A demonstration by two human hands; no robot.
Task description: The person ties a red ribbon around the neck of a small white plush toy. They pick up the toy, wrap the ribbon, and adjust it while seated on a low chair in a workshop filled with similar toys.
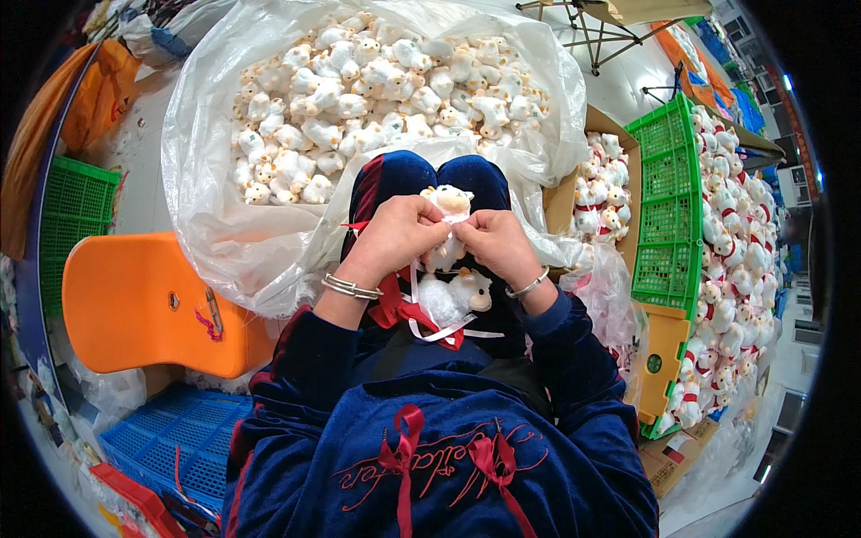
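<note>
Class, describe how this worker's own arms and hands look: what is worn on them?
The left hand and right hand are gloveless. Each wrist wears silver-coloured jewellery: a left bracelet and a right bracelet. The left sleeve and right sleeve are dark blue and velvety.

Pale, perhaps tiled floor (146, 170) shows beyond the orange chair (126, 309).

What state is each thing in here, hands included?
Held toy: upright.
Left hand: pinched at held toy's neck.
Right hand: likewise pinched there.
Lap toy: loose, head pointing right.
Plastic bag: open, heaped with toys.
Cardboard box: open, holding toys.
Green crate: upright, toys heaped against it.
Orange chair: small tool lying on it.
</note>
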